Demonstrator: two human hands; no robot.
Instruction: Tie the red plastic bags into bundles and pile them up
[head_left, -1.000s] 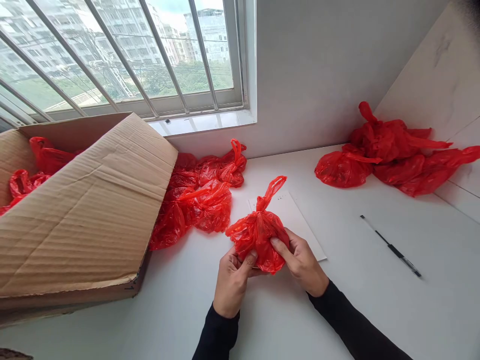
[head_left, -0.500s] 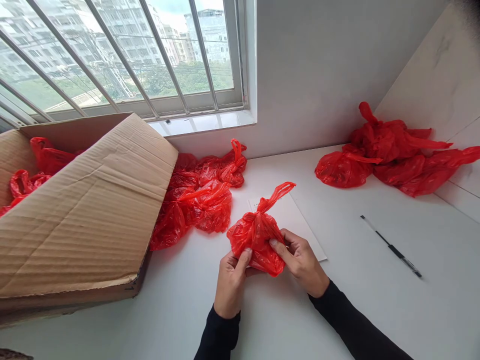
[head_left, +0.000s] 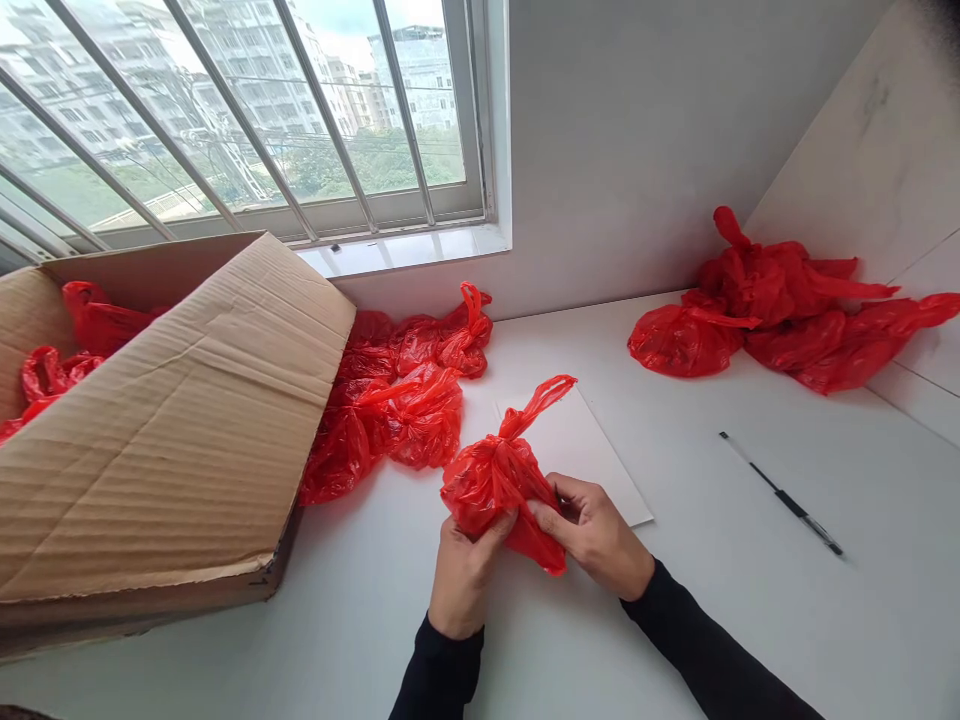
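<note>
A knotted red plastic bag [head_left: 491, 478] is held between my two hands above the white table. My left hand [head_left: 466, 575] grips its lower left side, thumb across the front. On the lower right side, my right hand [head_left: 596, 535] pinches the film between thumb and fingers. The bag's tied handle loop sticks up toward the upper right. What fills the bag is hidden by the red film. Behind it lies a white sheet or pad [head_left: 585, 445], partly covered by the bag and my right hand.
An open cardboard box [head_left: 172, 430] with red bags inside stands on the left. Several tied red bags [head_left: 420, 415] lie against its right side. More red bags [head_left: 780, 300] are heaped in the far right corner. A black pen [head_left: 784, 497] lies at right. A barred window [head_left: 300, 120] is behind.
Both hands have squeezed and tilted the bag, bringing it slightly left and down. My left thumb has slid inward across its front. The other bags, box and pen stay put.
</note>
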